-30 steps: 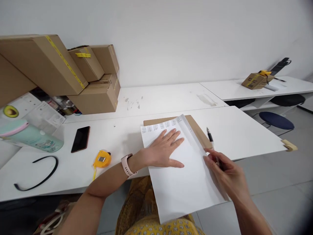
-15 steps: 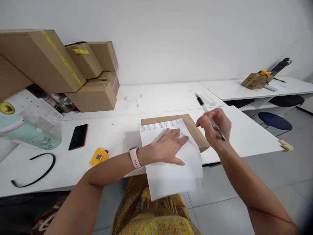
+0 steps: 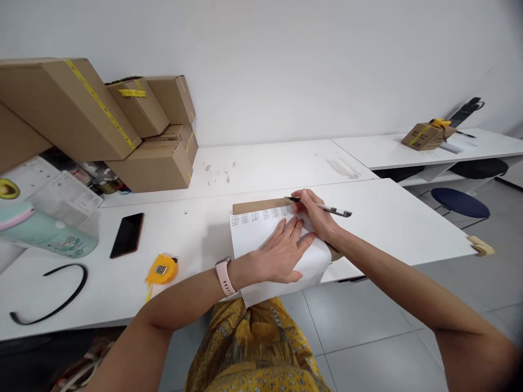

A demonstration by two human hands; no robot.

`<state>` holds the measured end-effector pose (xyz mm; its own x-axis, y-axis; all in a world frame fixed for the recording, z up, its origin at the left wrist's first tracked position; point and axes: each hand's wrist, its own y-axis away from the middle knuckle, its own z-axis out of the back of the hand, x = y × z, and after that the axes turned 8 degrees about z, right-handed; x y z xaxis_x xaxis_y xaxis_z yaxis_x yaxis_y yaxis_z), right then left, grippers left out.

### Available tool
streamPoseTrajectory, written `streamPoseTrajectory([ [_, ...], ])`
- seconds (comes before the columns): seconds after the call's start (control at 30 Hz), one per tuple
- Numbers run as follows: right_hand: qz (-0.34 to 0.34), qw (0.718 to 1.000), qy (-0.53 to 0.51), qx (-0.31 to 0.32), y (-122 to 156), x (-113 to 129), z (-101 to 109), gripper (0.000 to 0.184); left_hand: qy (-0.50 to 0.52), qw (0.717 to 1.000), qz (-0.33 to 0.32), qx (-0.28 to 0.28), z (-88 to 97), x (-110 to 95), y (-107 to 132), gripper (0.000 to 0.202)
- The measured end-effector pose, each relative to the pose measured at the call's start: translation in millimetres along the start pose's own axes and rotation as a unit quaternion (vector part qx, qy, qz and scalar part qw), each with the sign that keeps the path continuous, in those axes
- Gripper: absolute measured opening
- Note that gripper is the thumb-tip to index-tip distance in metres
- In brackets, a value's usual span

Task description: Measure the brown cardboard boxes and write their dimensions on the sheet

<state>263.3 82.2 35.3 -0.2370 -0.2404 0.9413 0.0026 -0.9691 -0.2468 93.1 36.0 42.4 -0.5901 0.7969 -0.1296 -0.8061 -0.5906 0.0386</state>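
My left hand [image 3: 284,250] lies spread across a white sheet of paper [image 3: 249,247], pressing it against a flat brown cardboard box [image 3: 255,206] beneath. Rows of small handwriting run along the sheet's far edge, and its near end hangs past the table edge. My right hand [image 3: 316,213] grips a pen [image 3: 333,209] with a clear barrel and dark grip. Its tip points left near the upper right part of the sheet; I cannot tell whether it touches the paper. A watch with a pink band [image 3: 224,276] circles my left wrist.
Stacked cardboard boxes [image 3: 149,166] rise at the back left. On the white table [image 3: 388,218] lie a phone [image 3: 127,235], a yellow tape measure [image 3: 162,269], a black curved strip [image 3: 79,288] and a mint bottle [image 3: 53,231]. A blue stool [image 3: 460,202] stands at right.
My right hand has moved left and down onto the paper with the pen, from above the box's right side. My left hand stays spread on the sheet. The view has shifted slightly.
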Motion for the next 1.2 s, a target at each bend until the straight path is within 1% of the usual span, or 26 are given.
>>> streamPoseTrajectory([
  [0.1, -0.007, 1.000, -0.023, 0.014, 1, 6, 4, 0.045, 0.023, 1.000, -0.001, -0.006, 1.3, 0, 0, 0.104],
  [0.13, -0.004, 1.000, -0.014, 0.013, 2, 8, 5, 0.042, 0.024, 1.000, -0.001, -0.006, 1.4, 0, 0, 0.104],
  [0.2, 0.001, 1.000, 0.004, 0.000, 2, 12, 6, 0.043, 0.013, 1.000, -0.002, -0.003, 1.7, 0, -1, 0.104],
  [0.23, 0.001, 1.000, 0.006, -0.003, 2, 12, 7, 0.044, 0.004, 1.000, -0.001, 0.000, 1.7, 0, -1, 0.103],
  [0.3, -0.008, 1.000, -0.007, 0.001, 2, 11, 7, 0.040, -0.004, 1.000, 0.002, 0.004, 1.4, 0, -1, 0.102],
  [0.4, -0.023, 0.999, -0.026, 0.010, 1, 7, 7, 0.038, 0.017, 1.000, 0.004, 0.005, -0.8, 1, -1, 0.101],
  [0.47, -0.020, 1.000, 0.000, 0.002, -1, 6, 8, 0.035, 0.037, 0.999, 0.002, 0.001, -3.2, 2, -1, 0.100],
  [0.6, 0.011, 0.995, 0.097, -0.005, -2, 7, 8, 0.028, 0.042, 0.999, -0.002, -0.012, -6.1, 3, -1, 0.097],
  [0.63, 0.012, 0.995, 0.103, -0.003, -2, 8, 9, 0.025, 0.037, 0.999, -0.003, -0.015, -5.8, 3, -1, 0.096],
  [0.7, 0.001, 0.997, 0.083, -0.003, -1, 8, 8, 0.024, 0.027, 0.999, -0.004, -0.016, -3.9, 2, -1, 0.096],
  [0.8, 0.004, 0.999, 0.044, -0.029, 1, 6, 8, 0.025, 0.007, 1.000, -0.003, -0.005, 0.3, 0, 0, 0.096],
  [0.9, 0.017, 0.995, 0.086, -0.044, 3, 7, 8, 0.024, -0.014, 1.000, -0.001, 0.004, 2.6, 0, 0, 0.096],
  [1.0, 0.025, 0.990, 0.136, -0.024, 4, 9, 9, 0.023, -0.017, 1.000, -0.001, -0.001, 2.0, 0, 0, 0.096],
  [1.2, 0.038, 0.987, 0.154, -0.009, 1, 8, 9, 0.022, -0.005, 1.000, -0.005, -0.005, 2.7, -1, 0, 0.094],
])
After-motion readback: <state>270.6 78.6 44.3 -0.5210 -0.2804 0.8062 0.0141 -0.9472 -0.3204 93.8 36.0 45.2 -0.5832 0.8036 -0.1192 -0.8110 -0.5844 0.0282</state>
